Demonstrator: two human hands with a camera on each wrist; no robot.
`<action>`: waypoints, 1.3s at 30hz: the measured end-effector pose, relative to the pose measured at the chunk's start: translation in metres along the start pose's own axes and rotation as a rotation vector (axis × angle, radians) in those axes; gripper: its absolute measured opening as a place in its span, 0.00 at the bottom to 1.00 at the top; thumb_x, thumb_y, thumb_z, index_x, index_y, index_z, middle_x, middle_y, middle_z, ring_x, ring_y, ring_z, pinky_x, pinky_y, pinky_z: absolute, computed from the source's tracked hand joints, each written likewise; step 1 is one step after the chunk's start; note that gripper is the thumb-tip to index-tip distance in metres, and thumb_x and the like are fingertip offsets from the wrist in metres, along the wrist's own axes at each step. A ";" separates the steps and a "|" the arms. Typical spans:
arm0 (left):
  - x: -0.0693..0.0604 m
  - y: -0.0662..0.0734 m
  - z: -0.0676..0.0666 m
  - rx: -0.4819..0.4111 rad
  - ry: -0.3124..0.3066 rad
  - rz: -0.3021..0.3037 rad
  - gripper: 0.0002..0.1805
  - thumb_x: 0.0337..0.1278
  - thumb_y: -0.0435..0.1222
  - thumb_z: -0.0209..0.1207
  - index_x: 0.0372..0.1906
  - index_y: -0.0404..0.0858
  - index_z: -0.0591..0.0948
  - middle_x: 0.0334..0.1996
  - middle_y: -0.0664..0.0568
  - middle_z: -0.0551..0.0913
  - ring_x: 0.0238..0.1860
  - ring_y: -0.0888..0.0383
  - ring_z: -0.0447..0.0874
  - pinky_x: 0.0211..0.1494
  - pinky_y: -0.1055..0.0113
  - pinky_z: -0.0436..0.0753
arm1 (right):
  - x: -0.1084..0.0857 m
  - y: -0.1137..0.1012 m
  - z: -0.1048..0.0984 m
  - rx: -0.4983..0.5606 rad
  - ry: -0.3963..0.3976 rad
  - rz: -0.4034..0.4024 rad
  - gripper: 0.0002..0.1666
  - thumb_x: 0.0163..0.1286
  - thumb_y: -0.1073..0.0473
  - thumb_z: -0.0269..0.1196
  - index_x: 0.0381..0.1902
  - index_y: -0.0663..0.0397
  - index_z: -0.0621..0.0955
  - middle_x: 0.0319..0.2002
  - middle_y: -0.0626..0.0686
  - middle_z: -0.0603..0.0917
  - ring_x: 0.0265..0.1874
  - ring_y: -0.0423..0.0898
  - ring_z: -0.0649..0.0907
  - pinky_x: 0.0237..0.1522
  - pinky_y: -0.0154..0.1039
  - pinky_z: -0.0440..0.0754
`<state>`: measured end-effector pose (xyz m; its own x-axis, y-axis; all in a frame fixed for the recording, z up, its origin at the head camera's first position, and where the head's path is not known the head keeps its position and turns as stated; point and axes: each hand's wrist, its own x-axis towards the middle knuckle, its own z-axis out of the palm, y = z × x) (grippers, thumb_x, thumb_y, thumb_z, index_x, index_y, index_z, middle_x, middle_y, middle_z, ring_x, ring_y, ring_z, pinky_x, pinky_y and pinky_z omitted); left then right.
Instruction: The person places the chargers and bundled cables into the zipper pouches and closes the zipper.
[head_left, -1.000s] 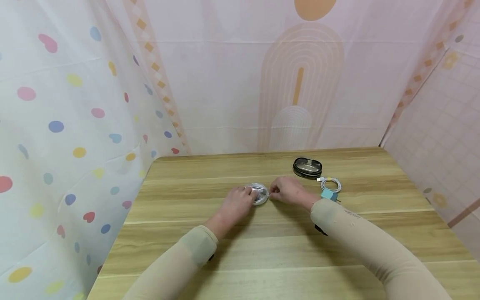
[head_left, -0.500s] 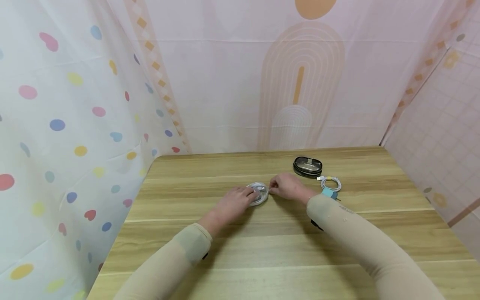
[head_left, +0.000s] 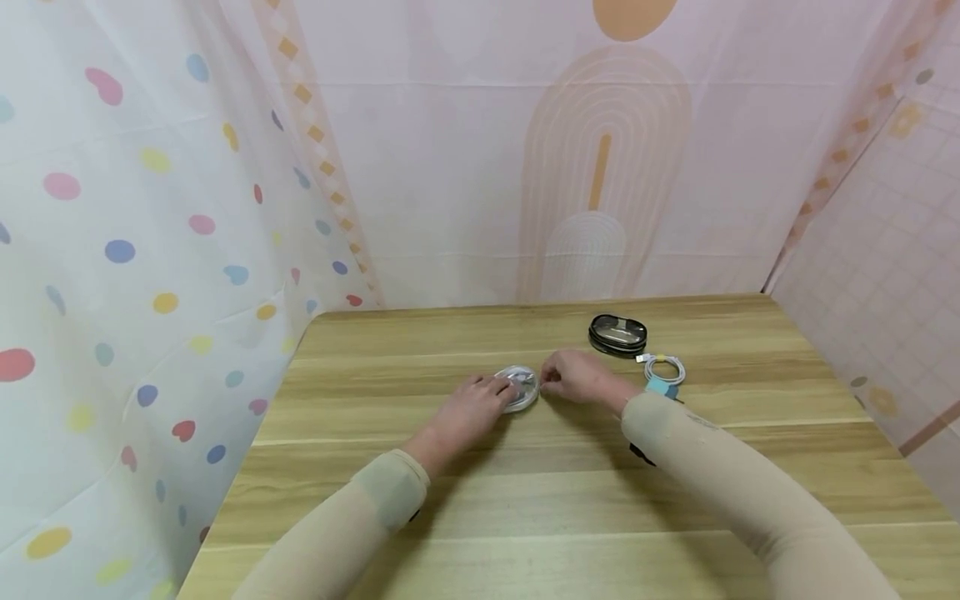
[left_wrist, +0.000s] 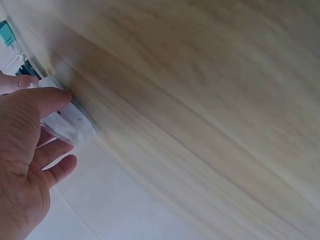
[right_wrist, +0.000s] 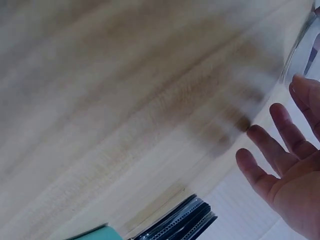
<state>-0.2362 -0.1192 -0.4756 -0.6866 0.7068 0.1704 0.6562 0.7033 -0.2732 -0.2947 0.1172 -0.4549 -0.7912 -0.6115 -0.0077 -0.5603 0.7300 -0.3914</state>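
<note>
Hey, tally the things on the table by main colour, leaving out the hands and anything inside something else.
Clear: 1, round item
Black: 1, case
White: 1, cable
Teal: 1, block
Total: 4

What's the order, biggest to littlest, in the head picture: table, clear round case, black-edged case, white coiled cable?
Largest to smallest:
1. Table
2. Clear round case and black-edged case: too close to rank, as the left hand covers part of the round one
3. White coiled cable
</note>
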 end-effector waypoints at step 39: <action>-0.001 -0.006 -0.001 -0.150 0.016 0.102 0.22 0.69 0.30 0.65 0.65 0.42 0.80 0.65 0.47 0.84 0.70 0.49 0.82 0.72 0.50 0.83 | 0.003 0.006 0.009 -0.021 0.119 -0.063 0.04 0.75 0.60 0.69 0.40 0.53 0.89 0.39 0.50 0.93 0.36 0.41 0.87 0.44 0.44 0.88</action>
<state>-0.2393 -0.1241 -0.4732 -0.6099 0.7753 0.1643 0.7622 0.6306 -0.1462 -0.2989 0.1172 -0.4652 -0.7771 -0.6167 0.1259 -0.6139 0.6984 -0.3679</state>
